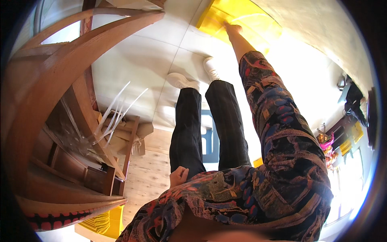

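Note:
My right arm, in a dark patterned sleeve, stretches far out in front. At its end my right hand [233,29] is closed on a bright yellow plastic sheet [254,18], which shines and spreads out to the right of the hand. My left hand [179,176] is curled into a loose fist close to my body, beside the left thigh of my dark trousers [186,133]. Nothing shows sticking out of that fist. Part of the left hand is hidden by the patterned sleeve [177,201].
Wooden furniture with a curved brown rail [76,52] rises on the left. White plastic strips [117,111] stick up beside brown cardboard [139,141]. Folded yellow sheets [102,224] lie lower left. A blue-grey plastic frame [210,155] sits behind my legs. Pale tiles [149,52] cover the floor.

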`<state>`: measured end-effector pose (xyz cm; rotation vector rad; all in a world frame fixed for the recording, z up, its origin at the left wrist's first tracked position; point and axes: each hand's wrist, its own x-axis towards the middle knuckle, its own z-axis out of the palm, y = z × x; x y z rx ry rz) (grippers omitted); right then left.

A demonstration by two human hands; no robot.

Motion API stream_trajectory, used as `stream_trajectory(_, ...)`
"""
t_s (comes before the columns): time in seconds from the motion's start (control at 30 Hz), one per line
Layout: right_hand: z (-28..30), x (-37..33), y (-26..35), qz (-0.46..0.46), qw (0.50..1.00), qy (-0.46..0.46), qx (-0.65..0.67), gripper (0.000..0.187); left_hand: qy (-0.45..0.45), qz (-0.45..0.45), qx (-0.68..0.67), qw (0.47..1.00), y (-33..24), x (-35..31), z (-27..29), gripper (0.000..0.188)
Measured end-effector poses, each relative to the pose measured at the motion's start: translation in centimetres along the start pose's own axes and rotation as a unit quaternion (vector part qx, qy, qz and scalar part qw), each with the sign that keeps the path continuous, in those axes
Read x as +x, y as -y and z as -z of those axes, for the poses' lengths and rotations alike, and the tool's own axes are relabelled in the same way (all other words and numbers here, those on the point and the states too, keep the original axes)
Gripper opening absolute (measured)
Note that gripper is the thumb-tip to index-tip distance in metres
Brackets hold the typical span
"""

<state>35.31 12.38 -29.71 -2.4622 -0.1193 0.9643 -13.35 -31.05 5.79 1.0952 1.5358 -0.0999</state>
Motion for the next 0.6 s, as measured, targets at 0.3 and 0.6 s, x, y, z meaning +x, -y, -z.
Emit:
stream_trajectory(0.3,1.3,0.1,3.4,-0.03,0.997,0.057,0.044,0.05,-0.051,-0.042,0.033,0.997,-1.9,2.9,-0.3,0.02)
stream_trajectory(0.6,8.0,-2.6,-3.8,-0.075,0.799,0.231,0.551,0.036,-0.082,-0.083,0.018,0.993,-2.6,8.9,-0.7,0.021)
